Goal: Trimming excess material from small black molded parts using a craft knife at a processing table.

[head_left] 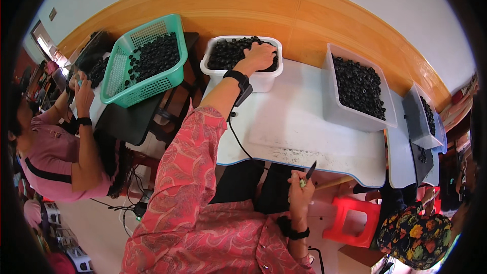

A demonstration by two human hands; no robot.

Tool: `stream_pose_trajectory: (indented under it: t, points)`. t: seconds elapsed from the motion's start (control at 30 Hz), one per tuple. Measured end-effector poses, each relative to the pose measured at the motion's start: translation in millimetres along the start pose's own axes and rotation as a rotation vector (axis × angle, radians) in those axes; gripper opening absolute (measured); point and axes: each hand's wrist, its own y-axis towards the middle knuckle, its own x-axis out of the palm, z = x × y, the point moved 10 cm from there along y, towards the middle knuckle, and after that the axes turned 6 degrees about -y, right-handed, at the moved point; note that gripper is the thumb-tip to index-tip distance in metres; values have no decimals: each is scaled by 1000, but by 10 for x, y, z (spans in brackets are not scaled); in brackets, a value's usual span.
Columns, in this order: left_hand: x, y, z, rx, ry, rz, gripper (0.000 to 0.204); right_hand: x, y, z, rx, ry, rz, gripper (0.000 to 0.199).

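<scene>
The left hand [260, 57] was at the white tub [264, 82] on the table [314, 99], its fingers down among the black pieces [225, 53] that filled it; whether they held any could not be told. Nearer the body, the right hand [300, 194] was wrapped around the handle of a small knife [311, 169], blade up. The pieces looked light, firm and apt to roll, best pinched by their sides; the knife seemed stiff, safest held by its handle.

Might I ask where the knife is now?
In the head view, the knife is right of centre, in the right hand, by the near edge of the white table.
</scene>
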Motion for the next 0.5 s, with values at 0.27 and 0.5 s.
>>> stream_pose_trajectory:
  t: [0.27,0.5]
  points:
    - [-197,-389,-98,-48,-97,51,25,-156,-4,17,-23,7,71,16]
    - [-443,-587,-981,32,-54,219,17,51,27,13,-10,57,2,16]
